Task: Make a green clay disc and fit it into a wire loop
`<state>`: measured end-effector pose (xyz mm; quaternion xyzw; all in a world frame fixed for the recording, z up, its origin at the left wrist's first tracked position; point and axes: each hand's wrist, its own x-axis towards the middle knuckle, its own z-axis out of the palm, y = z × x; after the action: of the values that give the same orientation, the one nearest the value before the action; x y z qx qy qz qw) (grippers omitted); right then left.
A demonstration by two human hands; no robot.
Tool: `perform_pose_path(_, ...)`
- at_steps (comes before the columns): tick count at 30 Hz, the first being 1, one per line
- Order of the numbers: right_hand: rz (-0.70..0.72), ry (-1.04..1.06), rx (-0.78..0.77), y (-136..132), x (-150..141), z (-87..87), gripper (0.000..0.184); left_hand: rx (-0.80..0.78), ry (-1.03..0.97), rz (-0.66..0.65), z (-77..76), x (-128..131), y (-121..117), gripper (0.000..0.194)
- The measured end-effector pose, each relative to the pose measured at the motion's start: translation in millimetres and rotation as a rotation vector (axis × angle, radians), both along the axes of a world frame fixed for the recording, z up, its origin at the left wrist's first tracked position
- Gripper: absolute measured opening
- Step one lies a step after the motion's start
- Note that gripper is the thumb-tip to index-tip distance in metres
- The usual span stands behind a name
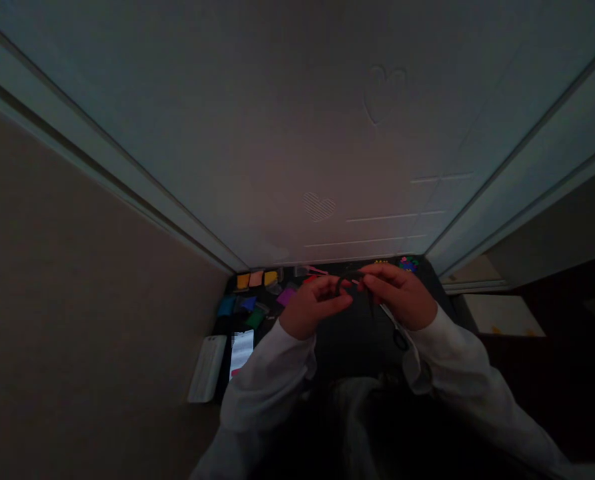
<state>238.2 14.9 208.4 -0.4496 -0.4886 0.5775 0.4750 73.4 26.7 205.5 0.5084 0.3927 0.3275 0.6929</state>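
Observation:
My left hand (311, 308) pinches one end of a dark, thin curved strip (350, 274) between thumb and fingers. At its other end my right hand (402, 294) grips the same strip with closed fingertips. The strip arcs between the two hands, above the dark tabletop (345, 347); its exact kind is too dim to make out. Below my right hand lies a pair of scissors (400, 339), partly hidden by the wrist, with a dark handle loop showing. A purple packet (286, 297) is near my left hand.
Yellow packets (242, 281), a blue packet (226, 306) and a green packet (256, 315) lie at the left. A lit phone (241, 350) and a white case (207, 369) are nearer. Small colourful pieces (407, 265) sit at back right, against a white panel (277, 133).

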Motion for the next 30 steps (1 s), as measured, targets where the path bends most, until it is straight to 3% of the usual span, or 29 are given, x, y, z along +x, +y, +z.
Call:
perform_pose_path(5, -0.033, 0.027, -0.019, 1, -2, -6.0, 0.024, -0.017, -0.031, -0.051, -8.0, 1, 2, 0.022)
perform_pose_path(11, -0.021, -0.021, -0.008, 3, 0, -13.1, 0.023, 0.124, 0.113, 0.086, -5.9, -2, 3, 0.022)
perform_pose_path(20, 0.054, 0.001, -0.044, 1, 3, -38.0, 0.029, 0.171, 0.188, 0.191, -7.2, -3, 1, 0.023)
perform_pose_path(30, 0.087, -0.005, -0.087, -5, 4, -53.4, 0.029, 0.056, 0.022, 0.244, -17.1, -8, 1, 0.024)
